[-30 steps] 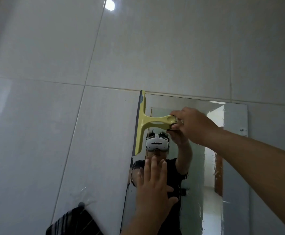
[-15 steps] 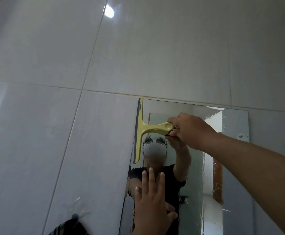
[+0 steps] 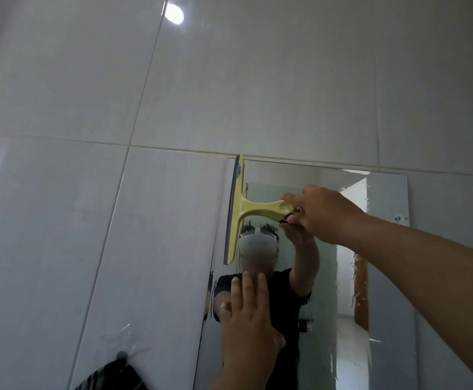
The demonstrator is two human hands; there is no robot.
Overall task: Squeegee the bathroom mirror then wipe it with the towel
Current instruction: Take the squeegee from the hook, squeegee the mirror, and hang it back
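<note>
R hand (image 3: 325, 213) grips squeegee (image 3: 236, 212); L hand (image 3: 248, 313) flat on mirror (image 3: 384, 277).

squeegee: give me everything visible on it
The squeegee is yellow and looks like plastic: a T shape with a dark blade strip along its left edge. The blade stands near vertical at the mirror's top left edge, seemingly against the glass. The handle points right, and the right hand pinches its end.
</note>
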